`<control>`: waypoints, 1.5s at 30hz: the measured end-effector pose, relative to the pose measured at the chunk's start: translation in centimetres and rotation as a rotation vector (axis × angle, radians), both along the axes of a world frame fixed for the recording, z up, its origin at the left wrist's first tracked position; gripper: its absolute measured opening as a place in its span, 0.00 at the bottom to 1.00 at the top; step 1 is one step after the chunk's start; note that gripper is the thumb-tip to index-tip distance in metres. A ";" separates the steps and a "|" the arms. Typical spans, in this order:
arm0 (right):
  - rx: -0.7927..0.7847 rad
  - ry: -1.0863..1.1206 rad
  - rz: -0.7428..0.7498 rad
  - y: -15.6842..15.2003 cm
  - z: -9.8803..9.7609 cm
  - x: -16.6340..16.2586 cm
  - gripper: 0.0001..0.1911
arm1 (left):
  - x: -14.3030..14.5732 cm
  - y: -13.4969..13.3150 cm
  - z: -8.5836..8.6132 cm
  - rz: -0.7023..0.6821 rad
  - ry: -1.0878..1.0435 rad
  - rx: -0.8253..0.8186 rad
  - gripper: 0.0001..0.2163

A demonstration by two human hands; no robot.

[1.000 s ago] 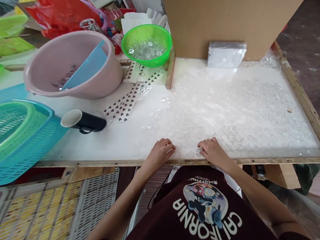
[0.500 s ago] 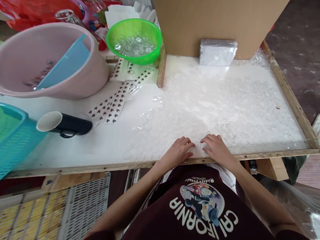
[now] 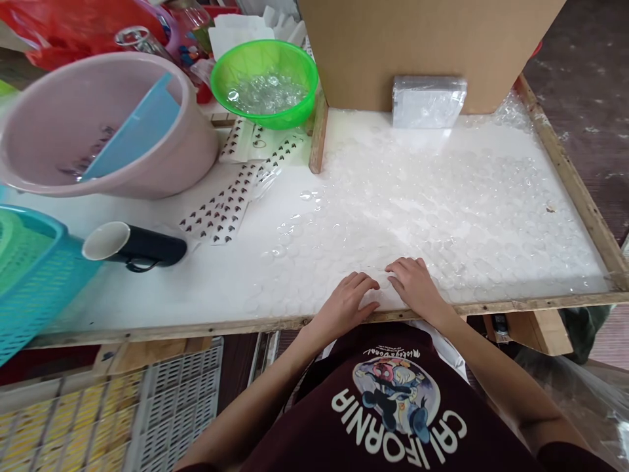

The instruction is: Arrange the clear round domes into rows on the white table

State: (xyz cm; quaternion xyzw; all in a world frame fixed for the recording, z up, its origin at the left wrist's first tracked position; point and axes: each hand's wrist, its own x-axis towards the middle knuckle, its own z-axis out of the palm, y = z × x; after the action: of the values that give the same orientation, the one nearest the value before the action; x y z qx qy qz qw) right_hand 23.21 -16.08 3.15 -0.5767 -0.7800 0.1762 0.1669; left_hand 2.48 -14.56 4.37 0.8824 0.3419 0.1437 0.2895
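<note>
Many clear round plastic discs [image 3: 442, 196] lie spread over the white tabletop [image 3: 216, 288]. My left hand [image 3: 346, 301] rests near the front edge, its thumb apart from its bent fingers and no held thing visible between them. Close to its right, my right hand [image 3: 415, 285] reaches over the discs with its fingers apart and slightly curled. Its fingertips are at the discs; whether they touch one I cannot tell. A narrow gap separates the two hands.
A wooden rim [image 3: 540, 303] edges the table. At the left are a dark mug [image 3: 152, 246] on its side, a turquoise basket [image 3: 59, 275] and a pink tub [image 3: 191, 151]. Behind stand a green bowl [image 3: 289, 121] of clear pieces, a cardboard box [image 3: 427, 39] and a plastic-wrapped block [image 3: 427, 105].
My right hand has moved slightly left and away from me, over the discs. My left hand stays in nearly the same place, with thumb and fingers a little farther apart.
</note>
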 end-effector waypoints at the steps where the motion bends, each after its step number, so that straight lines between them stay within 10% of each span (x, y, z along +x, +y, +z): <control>1: 0.008 0.025 -0.028 0.0 0.0 0.3 0.08 | 0.6 -0.1 0.0 -0.019 0.001 0.001 0.08; 25: 0.026 0.129 -0.088 -2.6 0.3 4.4 0.09 | 0.0 1.9 -1.0 -0.214 0.107 0.116 0.10; 40: 0.007 -0.096 0.050 0.0 -0.3 2.3 0.08 | -0.9 1.9 -0.9 0.125 -0.038 -0.670 0.08; 45: 0.017 -0.047 -0.005 -0.3 -0.5 3.2 0.10 | -1.0 2.2 -0.9 0.135 -0.059 -0.622 0.05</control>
State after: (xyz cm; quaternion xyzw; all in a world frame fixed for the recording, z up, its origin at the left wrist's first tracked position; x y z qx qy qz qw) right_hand 26.45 -16.41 2.63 -0.5812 -0.7838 0.1557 0.1538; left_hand 1.53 -12.33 3.50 0.7222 0.4188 0.0768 0.5452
